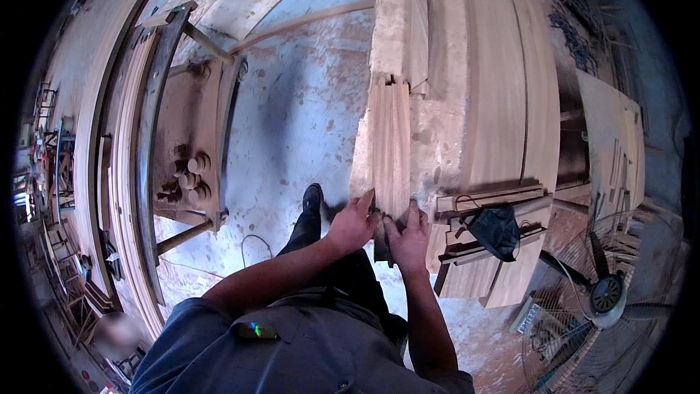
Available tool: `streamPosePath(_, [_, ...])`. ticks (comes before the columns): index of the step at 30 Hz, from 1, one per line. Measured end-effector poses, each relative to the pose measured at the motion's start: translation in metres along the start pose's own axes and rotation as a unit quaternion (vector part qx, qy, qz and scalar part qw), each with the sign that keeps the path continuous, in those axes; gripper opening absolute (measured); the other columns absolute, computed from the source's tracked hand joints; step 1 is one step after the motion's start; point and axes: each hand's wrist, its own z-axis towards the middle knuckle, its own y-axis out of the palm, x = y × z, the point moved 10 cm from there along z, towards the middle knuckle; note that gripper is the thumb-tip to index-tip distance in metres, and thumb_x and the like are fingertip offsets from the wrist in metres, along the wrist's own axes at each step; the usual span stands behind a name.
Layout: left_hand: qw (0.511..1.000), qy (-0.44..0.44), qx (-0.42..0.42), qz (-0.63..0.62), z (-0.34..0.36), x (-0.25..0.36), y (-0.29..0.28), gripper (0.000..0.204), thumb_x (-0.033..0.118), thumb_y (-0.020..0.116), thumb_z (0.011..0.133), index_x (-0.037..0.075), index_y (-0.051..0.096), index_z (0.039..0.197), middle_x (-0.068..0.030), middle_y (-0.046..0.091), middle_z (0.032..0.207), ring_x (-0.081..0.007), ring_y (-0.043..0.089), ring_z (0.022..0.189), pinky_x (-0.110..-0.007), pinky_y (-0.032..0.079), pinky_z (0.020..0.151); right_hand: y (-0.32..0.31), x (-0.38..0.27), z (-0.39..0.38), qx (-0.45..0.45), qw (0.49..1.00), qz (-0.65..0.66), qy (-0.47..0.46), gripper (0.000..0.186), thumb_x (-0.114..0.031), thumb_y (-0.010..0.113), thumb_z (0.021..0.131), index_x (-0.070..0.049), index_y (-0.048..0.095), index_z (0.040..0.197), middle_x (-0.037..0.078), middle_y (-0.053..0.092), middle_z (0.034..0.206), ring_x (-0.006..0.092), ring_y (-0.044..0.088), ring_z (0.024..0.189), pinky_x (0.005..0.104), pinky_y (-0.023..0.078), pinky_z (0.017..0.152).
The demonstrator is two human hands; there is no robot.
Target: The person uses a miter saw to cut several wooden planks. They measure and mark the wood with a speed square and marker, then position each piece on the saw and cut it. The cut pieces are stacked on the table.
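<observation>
Left hand point(354, 224): fingers curled around the near end of the narrow wooden strips point(391, 149).
Right hand point(409, 239): gripping the same end, just beside the left.
Strips: lying lengthwise on the stacked boards point(496, 87).
Nearby: dark cloth point(496, 230), fan point(609, 295).

A small box point(531, 317) lies on the floor at the lower right, just beside the wire cage of the standing fan point(607, 295). It looks like a flat rectangular carton, whitish with blue and red patches on its upper face, seen at a slant; part of it sits behind the fan's guard, so its full outline cannot be told, and it may be a label-covered pack rather than plain card. No signs or screens show anywhere else in the workshop, and no label can be made out on the wooden boards or among the blurred clutter at the far left.
</observation>
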Motion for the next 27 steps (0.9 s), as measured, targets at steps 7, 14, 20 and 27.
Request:
streamPosePath(7, [0.997,0.032,0.007,-0.063,0.01,-0.021,-0.027,0.038,0.017,0.053,0.093,-0.001,0.051,0.126,-0.0234,0.064,0.105,-0.0358,0.063,0.096,-0.04,0.05,0.085,0.008,-0.044,0.017,-0.013,0.994,-0.106,0.034,0.098,-0.033,0.082,0.068,-0.003,0.025,0.141,0.028,0.042,0.127,0.0443,0.046,0.115,0.0496,0.044,0.094])
streamPosePath(14, [0.954,0.211,0.017,0.212,-0.021,0.055,-0.073,0.048,0.019,0.062,0.085,0.004,0.053,0.129,-0.0155,0.057,0.125,-0.0321,0.057,0.111,-0.039,0.046,0.096,-0.003,-0.041,0.015,0.003,0.996,-0.092,0.021,0.093,-0.034,0.08,0.071,-0.004,0.027,0.141,0.026,0.044,0.121,0.0423,0.048,0.11,0.0479,0.045,0.091])
streamPosePath(20, [0.772,0.44,0.035,0.457,-0.06,0.11,-0.07,0.046,0.023,0.051,0.086,0.008,0.054,0.129,-0.0088,0.055,0.129,-0.0241,0.049,0.124,-0.044,0.025,0.114,-0.018,-0.095,-0.026,-0.136,0.975,-0.098,-0.148,0.086,-0.033,0.081,0.068,-0.004,0.038,0.137,0.023,0.049,0.121,0.0401,0.053,0.109,0.0472,0.047,0.089])
streamPosePath(27, [0.847,0.283,-0.116,0.435,-0.073,0.013,-0.097,0.06,0.031,0.069,0.075,0.003,0.051,0.125,-0.0132,0.059,0.104,-0.0289,0.056,0.105,-0.045,0.041,0.097,0.013,-0.131,-0.038,-0.246,0.946,0.014,-0.211,0.086,-0.039,0.078,0.073,0.001,0.038,0.138,0.025,0.045,0.135,0.0398,0.043,0.127,0.0466,0.037,0.106])
